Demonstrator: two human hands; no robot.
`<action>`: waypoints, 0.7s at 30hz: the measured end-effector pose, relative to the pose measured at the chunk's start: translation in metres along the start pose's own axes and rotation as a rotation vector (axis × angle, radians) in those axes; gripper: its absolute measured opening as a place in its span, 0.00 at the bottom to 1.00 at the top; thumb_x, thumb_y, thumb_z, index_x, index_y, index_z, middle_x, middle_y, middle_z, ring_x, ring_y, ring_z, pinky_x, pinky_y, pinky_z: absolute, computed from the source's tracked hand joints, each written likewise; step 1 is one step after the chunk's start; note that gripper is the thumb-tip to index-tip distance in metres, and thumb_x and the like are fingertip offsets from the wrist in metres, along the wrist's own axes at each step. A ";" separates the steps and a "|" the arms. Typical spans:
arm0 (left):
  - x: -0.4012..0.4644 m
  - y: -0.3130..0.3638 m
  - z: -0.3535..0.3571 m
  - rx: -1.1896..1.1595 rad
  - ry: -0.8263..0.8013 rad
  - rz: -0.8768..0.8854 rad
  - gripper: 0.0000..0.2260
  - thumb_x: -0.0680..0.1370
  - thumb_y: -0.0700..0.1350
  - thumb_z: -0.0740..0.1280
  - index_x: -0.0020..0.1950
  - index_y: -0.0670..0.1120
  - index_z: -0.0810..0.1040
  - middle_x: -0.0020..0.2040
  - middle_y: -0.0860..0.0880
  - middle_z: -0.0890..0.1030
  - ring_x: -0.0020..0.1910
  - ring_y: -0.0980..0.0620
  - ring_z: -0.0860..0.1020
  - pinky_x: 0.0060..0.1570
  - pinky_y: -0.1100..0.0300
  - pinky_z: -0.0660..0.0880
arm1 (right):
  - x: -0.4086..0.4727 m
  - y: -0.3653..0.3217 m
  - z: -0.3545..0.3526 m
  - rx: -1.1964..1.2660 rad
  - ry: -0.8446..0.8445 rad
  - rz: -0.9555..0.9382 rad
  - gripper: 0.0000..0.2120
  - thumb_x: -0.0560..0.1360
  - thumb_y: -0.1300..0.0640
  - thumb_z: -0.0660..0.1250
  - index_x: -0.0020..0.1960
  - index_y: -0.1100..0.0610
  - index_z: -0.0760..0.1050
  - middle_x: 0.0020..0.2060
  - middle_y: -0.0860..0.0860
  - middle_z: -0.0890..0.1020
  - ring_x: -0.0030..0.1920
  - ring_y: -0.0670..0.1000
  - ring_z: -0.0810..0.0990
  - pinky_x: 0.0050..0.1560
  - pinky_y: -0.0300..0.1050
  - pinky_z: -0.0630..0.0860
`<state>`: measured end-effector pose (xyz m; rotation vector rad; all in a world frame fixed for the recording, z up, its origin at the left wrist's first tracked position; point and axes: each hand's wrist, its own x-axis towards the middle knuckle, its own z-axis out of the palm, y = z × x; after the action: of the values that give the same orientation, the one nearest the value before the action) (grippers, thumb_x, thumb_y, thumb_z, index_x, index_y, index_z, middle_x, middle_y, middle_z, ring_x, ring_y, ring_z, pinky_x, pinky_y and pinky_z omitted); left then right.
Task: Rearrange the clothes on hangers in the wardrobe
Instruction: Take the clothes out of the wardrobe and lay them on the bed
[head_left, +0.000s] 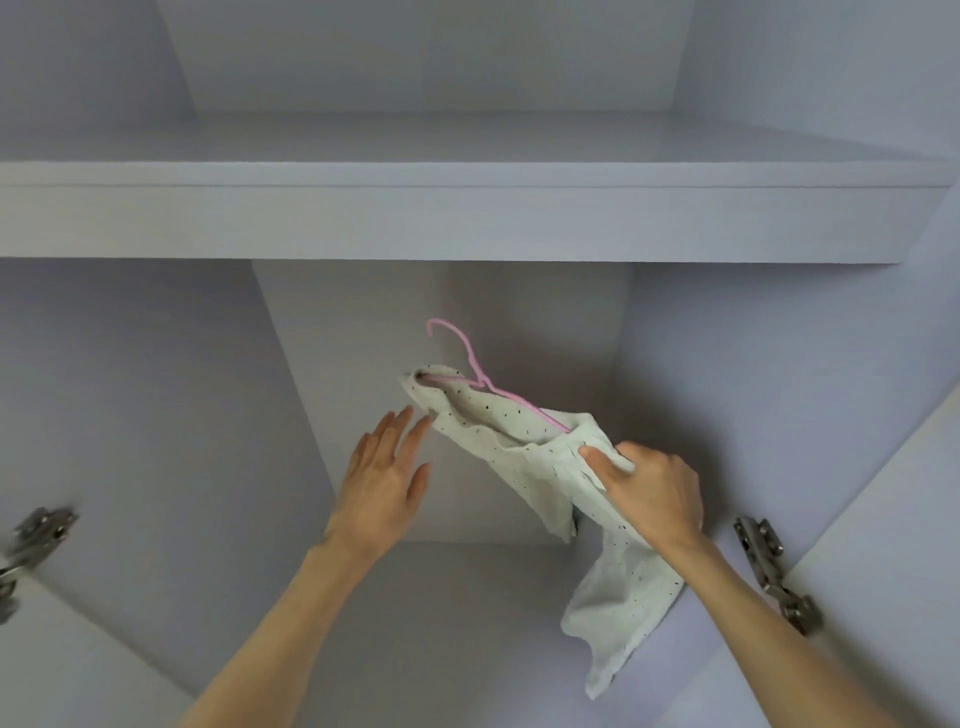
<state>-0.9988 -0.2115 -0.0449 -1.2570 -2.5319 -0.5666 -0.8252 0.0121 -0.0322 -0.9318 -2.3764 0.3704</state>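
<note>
Up high, right hand (652, 491) grips speckled pale garment (524, 441) on thin pink hanger (470, 364); left hand (384, 475) spread flat.

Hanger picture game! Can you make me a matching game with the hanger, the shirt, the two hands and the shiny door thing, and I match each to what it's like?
Things:
1. hanger
2. spotted garment
3. left hand
4. right hand
5. door hinge

Descriptions:
A. fingers straight, holding nothing
B. pink, hook pointing up
C. silver metal, at the right edge of the wardrobe
D. pale with tiny dark specks, draped on the hanger
E. gripping the cloth

Pairs: 1-B, 2-D, 3-A, 4-E, 5-C
</note>
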 end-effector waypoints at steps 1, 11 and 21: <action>-0.003 -0.008 -0.006 0.005 0.032 -0.022 0.21 0.78 0.44 0.63 0.70 0.41 0.66 0.69 0.38 0.69 0.67 0.37 0.68 0.63 0.40 0.68 | -0.003 -0.003 0.001 0.002 0.027 -0.046 0.29 0.68 0.34 0.58 0.27 0.57 0.54 0.21 0.56 0.63 0.25 0.57 0.61 0.26 0.43 0.59; -0.077 -0.080 -0.061 0.014 0.224 -0.200 0.23 0.81 0.57 0.50 0.60 0.43 0.75 0.52 0.43 0.78 0.54 0.44 0.72 0.55 0.47 0.71 | -0.029 -0.078 0.013 0.237 0.255 -0.454 0.28 0.66 0.38 0.65 0.25 0.53 0.51 0.20 0.48 0.52 0.23 0.51 0.53 0.23 0.35 0.55; -0.231 -0.116 -0.095 -0.217 0.392 -0.630 0.24 0.79 0.57 0.56 0.70 0.45 0.65 0.62 0.50 0.70 0.56 0.52 0.72 0.55 0.57 0.69 | -0.077 -0.147 0.056 0.475 0.130 -0.655 0.29 0.70 0.34 0.62 0.25 0.51 0.52 0.20 0.45 0.53 0.22 0.47 0.54 0.24 0.36 0.49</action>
<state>-0.9492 -0.4805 -0.0779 -0.3092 -2.5265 -1.1161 -0.8903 -0.1501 -0.0443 0.0467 -2.1740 0.5495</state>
